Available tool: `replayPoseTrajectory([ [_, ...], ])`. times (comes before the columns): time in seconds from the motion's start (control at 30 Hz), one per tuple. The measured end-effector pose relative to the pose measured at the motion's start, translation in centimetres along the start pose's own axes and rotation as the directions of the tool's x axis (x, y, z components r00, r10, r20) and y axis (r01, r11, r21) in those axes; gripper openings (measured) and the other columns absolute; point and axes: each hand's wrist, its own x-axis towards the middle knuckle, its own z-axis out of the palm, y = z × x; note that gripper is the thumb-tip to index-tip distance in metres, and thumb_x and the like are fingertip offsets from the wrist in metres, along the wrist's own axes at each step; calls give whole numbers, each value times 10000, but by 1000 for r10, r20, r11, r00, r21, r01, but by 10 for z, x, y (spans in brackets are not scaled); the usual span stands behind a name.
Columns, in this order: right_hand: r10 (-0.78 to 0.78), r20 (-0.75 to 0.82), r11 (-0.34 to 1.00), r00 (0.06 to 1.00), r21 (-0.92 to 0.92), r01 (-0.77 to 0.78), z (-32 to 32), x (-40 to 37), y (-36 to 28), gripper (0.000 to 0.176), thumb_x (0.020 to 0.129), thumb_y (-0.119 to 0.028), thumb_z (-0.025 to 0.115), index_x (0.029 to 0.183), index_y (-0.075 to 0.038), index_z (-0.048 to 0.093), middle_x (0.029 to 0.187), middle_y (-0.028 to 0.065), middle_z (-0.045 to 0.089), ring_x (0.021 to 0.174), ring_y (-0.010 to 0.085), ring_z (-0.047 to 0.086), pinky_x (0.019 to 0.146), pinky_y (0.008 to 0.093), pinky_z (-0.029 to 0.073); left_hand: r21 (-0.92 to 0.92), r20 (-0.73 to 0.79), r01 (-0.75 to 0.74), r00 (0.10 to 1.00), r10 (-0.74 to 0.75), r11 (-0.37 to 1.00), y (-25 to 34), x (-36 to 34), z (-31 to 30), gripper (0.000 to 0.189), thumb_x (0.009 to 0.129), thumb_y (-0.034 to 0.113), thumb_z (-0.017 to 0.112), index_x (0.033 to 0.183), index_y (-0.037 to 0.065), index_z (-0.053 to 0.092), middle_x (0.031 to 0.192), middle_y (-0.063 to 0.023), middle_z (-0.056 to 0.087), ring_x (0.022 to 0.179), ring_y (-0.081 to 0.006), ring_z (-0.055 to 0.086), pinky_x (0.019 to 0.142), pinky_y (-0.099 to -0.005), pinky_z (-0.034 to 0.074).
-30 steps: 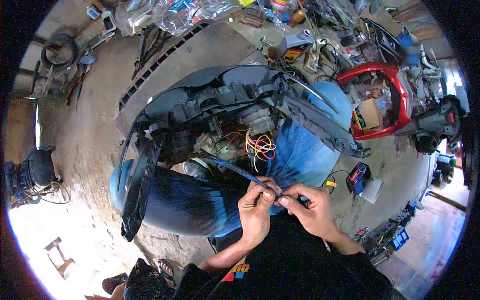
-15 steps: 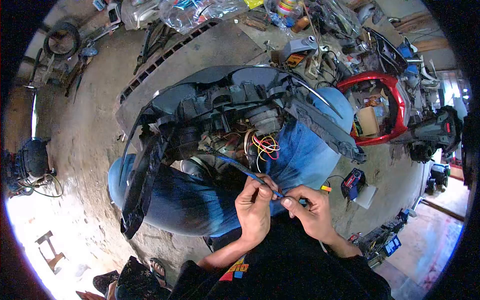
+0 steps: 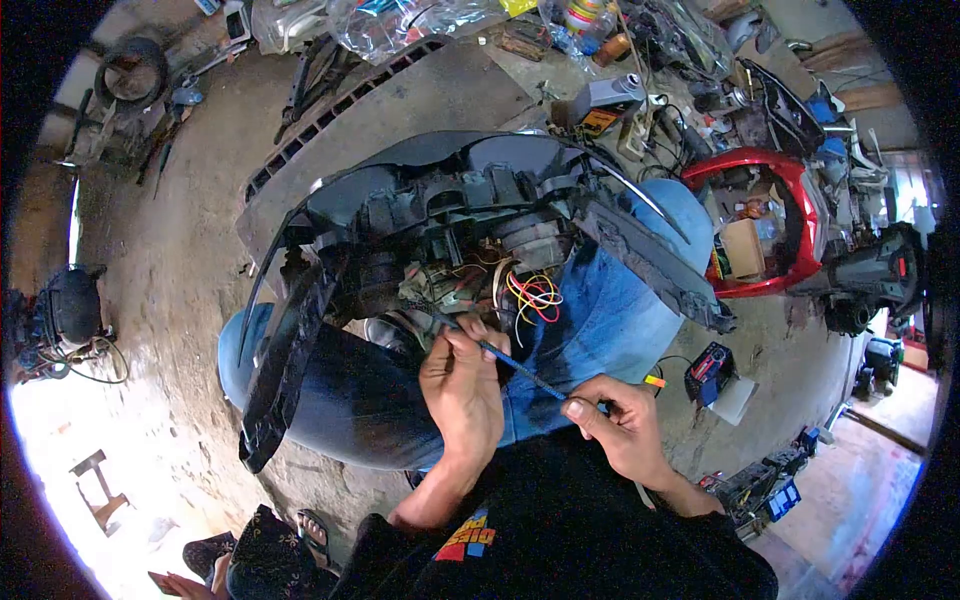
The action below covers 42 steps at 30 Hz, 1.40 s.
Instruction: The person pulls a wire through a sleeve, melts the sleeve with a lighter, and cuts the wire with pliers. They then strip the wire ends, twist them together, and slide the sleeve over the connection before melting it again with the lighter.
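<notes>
A blue-and-black braided cable sleeve [image 3: 531,377] runs taut between my two hands. My left hand [image 3: 464,395] pinches it near the black plastic housing, and my right hand [image 3: 622,428] pinches its end near my shirt. The large black plastic housing [image 3: 440,205], curved like a vehicle's front lamp unit, rests across my lap. Inside it are lamp parts and connectors. A loose bundle of red, yellow and white wires [image 3: 533,295] sticks out beside the sleeve, untouched. The sleeve's far end disappears among dark parts inside the housing.
A red plastic frame [image 3: 800,215] stands on the right with a cardboard box inside. Near it are a grey bottle [image 3: 610,92] and a small dark box [image 3: 710,362]. Plastic bags [image 3: 410,28] lie at the back. Another person's sandalled foot [image 3: 314,535] shows at lower left.
My left hand has moved up and left along the braided sleeve, away from my right hand. The right hand stays pinched at the sleeve's end. The view has shifted slightly.
</notes>
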Motion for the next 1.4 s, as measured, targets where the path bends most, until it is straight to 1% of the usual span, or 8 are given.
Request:
replayPoseTrajectory([
  [0.13, 104, 43, 994, 994, 39, -105, -4, 3, 0, 159, 979, -141, 721, 938, 11, 700, 732, 19, 672, 664, 78, 612, 607, 267, 484, 25, -24, 13, 1000, -12, 1000, 2, 4, 4, 302, 1062, 323, 596, 1053, 20, 596, 1012, -46, 569, 922, -185, 529, 878, -376, 450],
  [0.43, -124, 138, 929, 983, -332, 164, 3, 25, -32, 216, 999, -216, 693, 1051, -7, 701, 798, 111, 715, 653, 233, 688, 650, 337, 539, 34, 64, 64, 996, -66, 997, -5, -15, -11, 333, 1063, 340, 586, 1076, 7, 598, 1006, -71, 592, 976, -211, 561, 957, -445, 474],
  [0.53, -12, 205, 945, 979, -316, 78, 6, 30, -30, 234, 996, -215, 695, 1091, -2, 718, 867, 144, 745, 699, 265, 720, 676, 341, 547, 2, 65, 91, 994, -91, 996, -3, -13, -9, 324, 1060, 342, 591, 1062, 18, 593, 1010, -68, 586, 969, -211, 559, 954, -458, 476],
  [0.63, -67, 152, 964, 986, -245, 104, 8, 28, -17, 234, 993, -207, 696, 1100, -2, 735, 932, 169, 761, 739, 255, 743, 674, 336, 545, -32, 66, 107, 992, -105, 994, 0, -9, -8, 312, 1059, 341, 593, 1050, 29, 586, 1015, -59, 579, 967, -211, 556, 946, -462, 480],
  [1.03, 78, 118, 980, 990, -193, -54, 7, 25, -22, 216, 992, -176, 701, 1090, 11, 749, 933, 153, 777, 780, 162, 745, 686, 302, 545, -98, 13, 110, 994, -109, 989, 4, -2, 0, 263, 1071, 312, 574, 1058, 49, 584, 1024, -49, 570, 986, -207, 555, 889, -447, 509],
  [1.13, -56, 57, 986, 997, -152, 64, 11, 26, -11, 211, 1013, -168, 683, 1010, 27, 764, 740, 24, 700, 556, 54, 533, 509, 244, 425, -127, -9, 99, 995, -101, 987, 5, -1, 3, 252, 1072, 304, 573, 1068, 52, 586, 1024, -45, 575, 989, -206, 559, 864, -432, 514],
  [1.33, 99, 124, 972, 987, -226, -69, 2, 29, -17, 236, 1000, -212, 696, 1080, 2, 757, 889, 125, 780, 713, 118, 699, 658, 283, 529, -131, -51, 71, 996, -78, 989, 6, 4, 3, 247, 1076, 300, 565, 1077, 54, 586, 1026, -39, 582, 994, -203, 562, 833, -416, 514],
  [1.4, 85, 118, 976, 989, -208, -60, 2, 30, -18, 241, 1003, -222, 694, 1077, -3, 760, 873, 116, 779, 685, 102, 673, 635, 280, 515, -134, -65, 57, 996, -67, 989, 7, 5, 5, 246, 1077, 299, 564, 1080, 54, 587, 1026, -38, 583, 993, -200, 563, 826, -409, 514],
])
